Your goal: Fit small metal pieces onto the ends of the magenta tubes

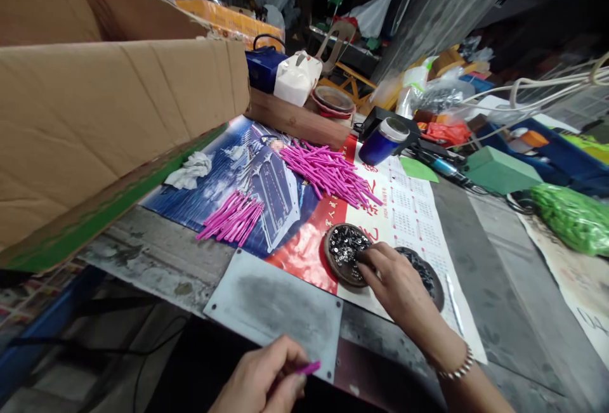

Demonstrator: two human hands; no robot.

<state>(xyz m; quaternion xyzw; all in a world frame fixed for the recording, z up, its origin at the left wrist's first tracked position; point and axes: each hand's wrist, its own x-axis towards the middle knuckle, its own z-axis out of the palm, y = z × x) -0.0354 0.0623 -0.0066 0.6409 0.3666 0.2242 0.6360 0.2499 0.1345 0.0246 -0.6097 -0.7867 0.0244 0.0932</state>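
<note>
Left hand (269, 378): fingers pinching magenta stick (309, 368), near side of metal plate (278, 305). Right hand (392, 276): fingers at dish of small metal parts (347, 253), right of plate; grip unclear.

the left hand (266, 378) is curled, thumb against fingers, at the near edge of the table (162, 254); the right hand (392, 280) reaches over the table, fingers bent down.

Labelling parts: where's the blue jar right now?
Head view, right of centre: the blue jar is just right of the big pink stick pile.
</note>
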